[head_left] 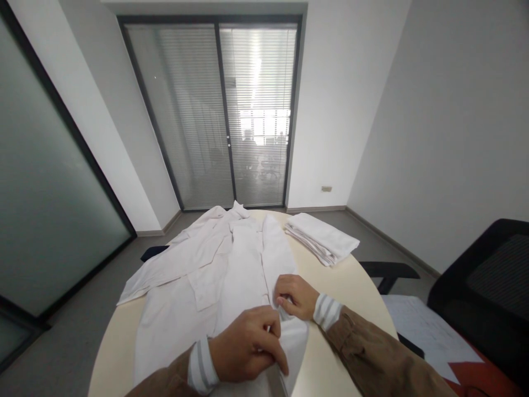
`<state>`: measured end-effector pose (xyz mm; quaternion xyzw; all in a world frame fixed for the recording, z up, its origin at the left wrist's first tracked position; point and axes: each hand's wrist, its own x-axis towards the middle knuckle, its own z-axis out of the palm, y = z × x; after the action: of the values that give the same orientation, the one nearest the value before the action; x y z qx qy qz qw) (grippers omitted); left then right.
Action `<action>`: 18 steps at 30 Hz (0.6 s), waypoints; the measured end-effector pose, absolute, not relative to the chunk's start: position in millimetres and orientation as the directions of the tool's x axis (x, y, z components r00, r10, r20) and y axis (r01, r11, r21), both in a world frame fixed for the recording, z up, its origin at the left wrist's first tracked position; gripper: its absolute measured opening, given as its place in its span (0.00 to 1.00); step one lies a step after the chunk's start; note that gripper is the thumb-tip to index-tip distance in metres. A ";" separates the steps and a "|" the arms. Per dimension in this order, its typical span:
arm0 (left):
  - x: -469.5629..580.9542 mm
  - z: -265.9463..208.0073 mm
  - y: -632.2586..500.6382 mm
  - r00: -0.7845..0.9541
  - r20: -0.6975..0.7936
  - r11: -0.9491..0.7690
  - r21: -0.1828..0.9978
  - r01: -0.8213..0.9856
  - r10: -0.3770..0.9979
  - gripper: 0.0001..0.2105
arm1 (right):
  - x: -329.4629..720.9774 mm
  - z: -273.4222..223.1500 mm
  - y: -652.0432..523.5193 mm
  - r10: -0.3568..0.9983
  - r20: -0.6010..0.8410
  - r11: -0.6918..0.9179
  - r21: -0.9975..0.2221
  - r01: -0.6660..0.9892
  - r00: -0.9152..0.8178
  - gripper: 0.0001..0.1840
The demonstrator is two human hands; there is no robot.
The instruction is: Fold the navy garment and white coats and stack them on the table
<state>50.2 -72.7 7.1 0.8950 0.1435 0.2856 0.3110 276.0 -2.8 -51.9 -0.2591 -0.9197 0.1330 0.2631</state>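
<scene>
A white coat (243,264) lies spread over the round table (374,300), one long sleeve stretched toward the left edge. Near the coat's lower right side, my left hand (248,344) is closed, its curled fingers at the cloth by the hem; the fingertips are partly hidden. Just beyond it, my right hand (296,296) is closed on the coat's right edge, where the fabric bunches and lifts a little between the two hands.
A folded stack of white cloth (320,236) lies at the table's far right. On the right stand a black mesh chair (491,281) and, lower down, papers (425,331) on a red surface. A glass door with blinds (260,121) is ahead.
</scene>
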 end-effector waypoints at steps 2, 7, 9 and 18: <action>48.7 9.8 -74.2 0.797 0.477 -0.828 0.558 0.050 0.370 0.13 | 276.3 -52.7 -2.7 0.557 0.422 0.824 -0.388 0.413 -0.715 0.26; 53.5 10.9 -80.2 0.895 0.387 -0.768 0.635 -0.086 0.220 0.08 | 279.7 -55.2 0.2 0.647 0.455 0.751 -0.517 0.410 -0.611 0.33; 56.3 7.0 -80.6 0.935 0.330 -0.710 0.689 -0.145 0.130 0.11 | 283.2 -56.0 4.4 0.742 0.465 0.667 -0.589 0.457 -0.483 0.34; 59.9 -10.2 -74.4 0.970 0.023 -0.817 0.545 0.190 0.241 0.17 | 305.4 -71.7 33.4 0.920 0.383 0.309 -0.592 0.745 -0.077 0.19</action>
<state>59.9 -74.4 -10.2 0.9520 0.1130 0.0456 0.2808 305.4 33.4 -71.7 -0.5751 -0.7238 0.1217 0.3614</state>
